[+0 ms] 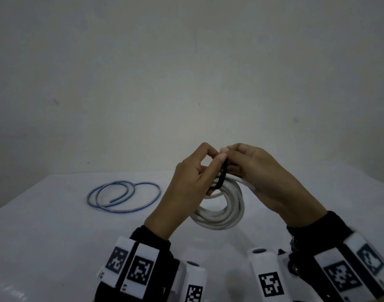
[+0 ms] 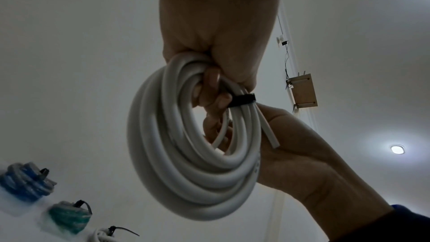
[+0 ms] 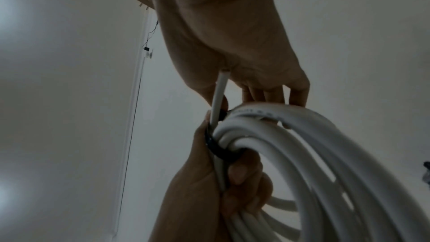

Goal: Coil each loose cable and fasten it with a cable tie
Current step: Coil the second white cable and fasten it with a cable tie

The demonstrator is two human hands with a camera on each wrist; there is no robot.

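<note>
We are pinching one black cable tie (image 1: pixel 221 175) between the thumb and forefinger of our left hand (image 1: pixel 187 186), with the lower fingers of that hand curled through the one white cable coil (image 1: pixel 223 212). Our right hand (image 1: pixel 255 171) is meeting it at the top, fingertips closed on the upper end of the same tie. The tie is wrapping around the coil's several turns, and the coil is hanging in the air between both hands, above the white table (image 1: pixel 44 236). One cut end of the white cable (image 2: pixel 270 132) is sticking out just past the tie.

Well to the left, one blue-edged cable (image 1: pixel 123 198) is lying on the table in about two loose loops. In the left wrist view we are counting three bundled coils: one blue (image 2: pixel 25 185), one green (image 2: pixel 68 217), one white (image 2: pixel 102 235), each with a dark tie.
</note>
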